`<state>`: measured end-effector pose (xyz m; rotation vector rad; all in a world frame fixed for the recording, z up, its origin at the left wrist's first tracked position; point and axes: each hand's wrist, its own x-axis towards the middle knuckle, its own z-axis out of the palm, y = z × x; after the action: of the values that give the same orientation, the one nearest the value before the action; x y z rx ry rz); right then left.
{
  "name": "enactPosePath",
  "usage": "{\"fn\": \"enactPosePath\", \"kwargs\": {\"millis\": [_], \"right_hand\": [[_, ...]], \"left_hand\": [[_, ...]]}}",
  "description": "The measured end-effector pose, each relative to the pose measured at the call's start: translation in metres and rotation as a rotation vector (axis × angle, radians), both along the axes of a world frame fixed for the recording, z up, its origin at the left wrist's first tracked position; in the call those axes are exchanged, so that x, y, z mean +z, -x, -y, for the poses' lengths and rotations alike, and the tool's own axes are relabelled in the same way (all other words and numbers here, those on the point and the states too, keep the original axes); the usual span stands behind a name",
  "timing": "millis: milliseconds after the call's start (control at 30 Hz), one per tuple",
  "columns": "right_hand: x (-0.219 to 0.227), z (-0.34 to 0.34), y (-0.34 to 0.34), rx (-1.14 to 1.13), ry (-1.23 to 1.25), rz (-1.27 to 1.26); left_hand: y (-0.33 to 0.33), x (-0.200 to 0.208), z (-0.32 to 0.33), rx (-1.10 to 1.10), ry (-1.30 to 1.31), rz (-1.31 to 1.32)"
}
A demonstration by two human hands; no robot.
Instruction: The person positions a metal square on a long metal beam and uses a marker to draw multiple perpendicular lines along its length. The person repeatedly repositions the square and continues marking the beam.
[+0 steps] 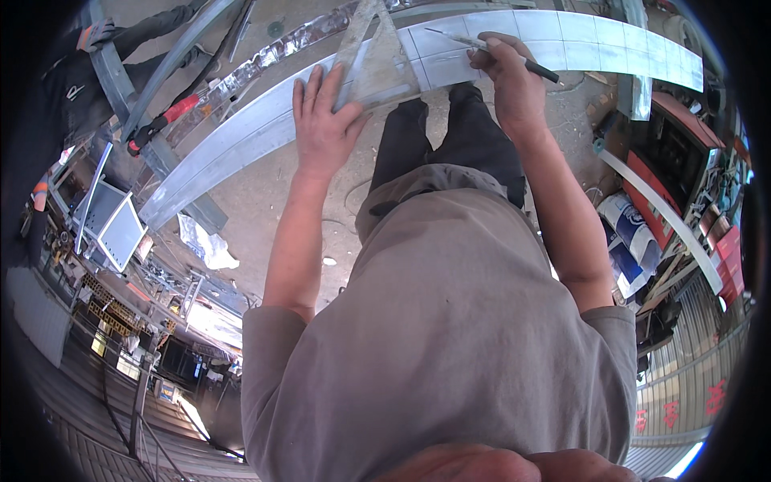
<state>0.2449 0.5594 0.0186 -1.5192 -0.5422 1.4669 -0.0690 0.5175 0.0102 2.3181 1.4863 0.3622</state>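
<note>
One long pale strip [594,46] lies crosswise ahead, under triangle [387,68]. Left hand [325,124] spread flat on strip, at triangle's edge. Right hand [518,90] closed around pen [541,71], tip pointing left over strip.

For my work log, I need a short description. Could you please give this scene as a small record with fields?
Left hand: spread on the long pale strip, beside the triangular plate
Right hand: holds a slim pen-like tool with a dark end, over the strip
Strip markings: dark lines cross its right part
Co-worker: at far left, with a gloved hand
</note>
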Motion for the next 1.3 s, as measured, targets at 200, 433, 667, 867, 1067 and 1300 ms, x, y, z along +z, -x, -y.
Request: {"fn": "enactPosePath", "kwargs": {"millis": [200,433,667,867,1067,1300], "right_hand": [[-0.012,0.002,-0.002,-0.109,0.011,-0.132],[-0.012,0.000,0.002,-0.118,-0.006,-0.121],[-0.015,0.001,0.001,-0.114,-0.019,-0.102],[-0.015,0.002,0.001,-0.107,-0.024,-0.104],[-0.015,0.001,0.001,-0.104,-0.028,-0.086],[-0.013,0.002,0.001,-0.090,-0.014,-0.088]], "left_hand": [[0.043,0.004,0.009,0.039,0.034,-0.028],[0.058,0.004,0.011,0.036,0.034,-0.019],[0.059,0.005,0.011,0.032,0.050,-0.002],[0.060,0.005,0.011,0.030,0.053,-0.010],[0.060,0.005,0.011,0.031,0.058,-0.015],[0.058,0.005,0.012,0.038,0.042,-0.031]]}}
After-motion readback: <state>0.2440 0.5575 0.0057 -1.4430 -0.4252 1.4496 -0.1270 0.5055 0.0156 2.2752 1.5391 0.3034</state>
